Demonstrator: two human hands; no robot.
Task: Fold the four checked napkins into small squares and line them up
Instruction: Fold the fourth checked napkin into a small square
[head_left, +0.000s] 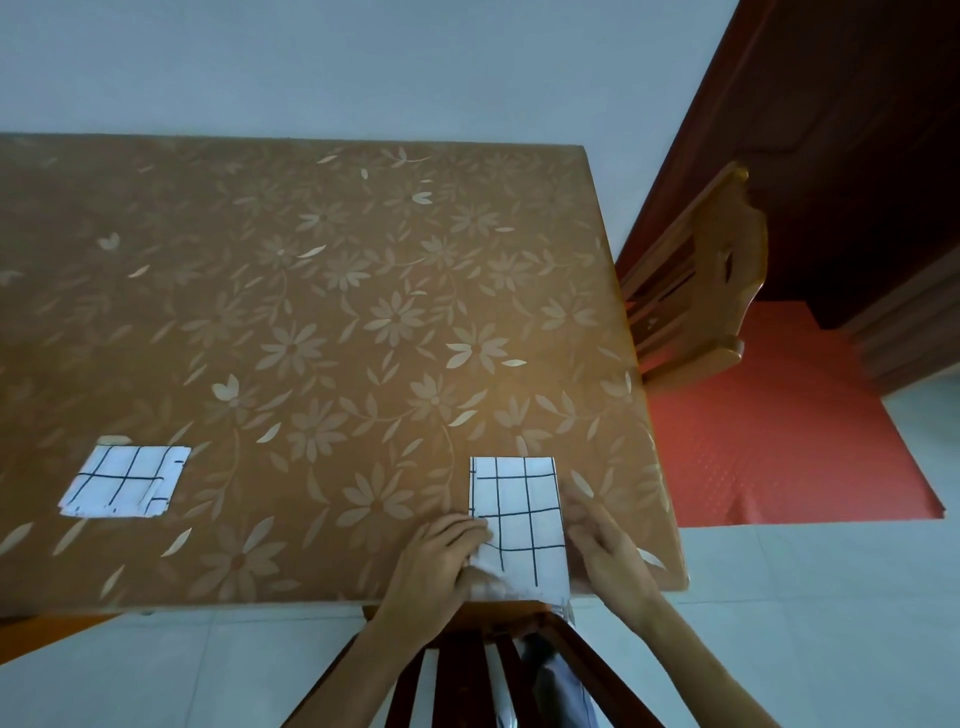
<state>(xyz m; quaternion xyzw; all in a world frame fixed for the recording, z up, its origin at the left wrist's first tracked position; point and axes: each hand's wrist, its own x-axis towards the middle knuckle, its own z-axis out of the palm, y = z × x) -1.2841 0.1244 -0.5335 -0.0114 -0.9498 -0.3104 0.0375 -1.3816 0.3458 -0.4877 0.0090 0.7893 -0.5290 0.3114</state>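
I watched the left hand (441, 556) pinching the left edge of the long folded napkin (519, 512), which lay at the table (311, 312) near-right corner, right hand (608, 551) fingers straight along its right edge, folded square (124, 483) well apart, leftward

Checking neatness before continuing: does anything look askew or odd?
The folded white checked napkin at left has layers offset along its right edge. The long white checked strip is rumpled at its near corner where the left hand grips it.
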